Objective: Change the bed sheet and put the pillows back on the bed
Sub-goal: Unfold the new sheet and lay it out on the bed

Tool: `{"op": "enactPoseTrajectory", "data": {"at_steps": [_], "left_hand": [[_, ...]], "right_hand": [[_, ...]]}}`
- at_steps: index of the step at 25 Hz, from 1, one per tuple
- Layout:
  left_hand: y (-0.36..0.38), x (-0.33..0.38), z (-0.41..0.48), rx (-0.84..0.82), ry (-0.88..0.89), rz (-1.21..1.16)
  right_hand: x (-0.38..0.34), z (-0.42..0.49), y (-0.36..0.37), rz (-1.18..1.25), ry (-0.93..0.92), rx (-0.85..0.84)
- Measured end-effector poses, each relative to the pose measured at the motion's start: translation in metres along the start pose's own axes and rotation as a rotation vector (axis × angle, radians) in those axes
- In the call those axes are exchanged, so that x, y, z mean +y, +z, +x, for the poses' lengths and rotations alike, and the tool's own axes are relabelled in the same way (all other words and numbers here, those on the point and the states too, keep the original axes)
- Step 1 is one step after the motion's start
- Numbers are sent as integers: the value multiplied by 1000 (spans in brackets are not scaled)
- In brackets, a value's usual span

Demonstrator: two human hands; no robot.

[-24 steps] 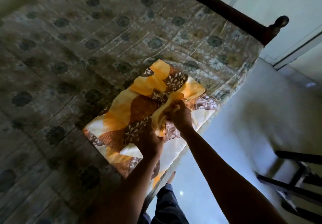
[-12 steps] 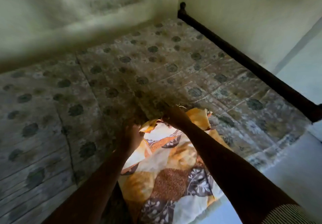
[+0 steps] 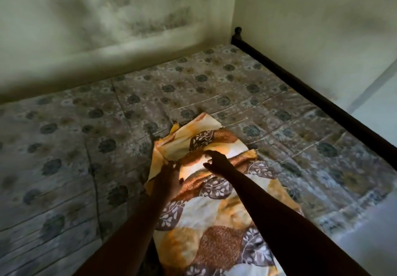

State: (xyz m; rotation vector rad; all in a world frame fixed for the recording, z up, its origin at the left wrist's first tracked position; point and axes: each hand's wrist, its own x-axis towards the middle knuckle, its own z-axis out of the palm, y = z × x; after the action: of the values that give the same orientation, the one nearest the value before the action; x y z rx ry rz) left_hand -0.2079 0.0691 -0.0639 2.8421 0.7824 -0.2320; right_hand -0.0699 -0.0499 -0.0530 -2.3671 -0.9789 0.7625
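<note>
Bed sheet in orange, cream and brown leaf-print fabric lies on the grey floral quilted mattress, running from the near edge toward bed centre. Partly unfolded: long strip, far end doubled in loose layers, corners rumpled. Left hand sits on the sheet's left edge at the fold; it's in shadow, can't tell if the fingers pinch cloth or just lie on it. Right hand just beside it over the middle fold, fingers spread and relaxed, index stretched forward, holding nothing; contact with cloth unclear. Both forearms reach forward over the sheet. Dark wooden bed rail runs along the mattress's right side
</note>
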Motion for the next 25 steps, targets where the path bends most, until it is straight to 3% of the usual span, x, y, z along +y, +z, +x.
{"op": "enactPoseTrajectory", "data": {"at_steps": [4,8,13,19,23,25], "left_hand": [[56,-4,-5,-148,64,4],[92,-6,10,-262,109,-195],[140,-18,31,-205,58,-120],[131,-10,31,-90,29,15],[97,5,15,31,218,186],[79,10,4,-15,227,71]], "right_hand": [[35,-5,34,-29,45,-44],[54,11,64,-146,11,-108],[76,47,94,-355,-146,-160],[91,74,76,-771,-294,-121],[98,46,27,-683,-256,-113],[102,16,3,-667,-250,-123]]}}
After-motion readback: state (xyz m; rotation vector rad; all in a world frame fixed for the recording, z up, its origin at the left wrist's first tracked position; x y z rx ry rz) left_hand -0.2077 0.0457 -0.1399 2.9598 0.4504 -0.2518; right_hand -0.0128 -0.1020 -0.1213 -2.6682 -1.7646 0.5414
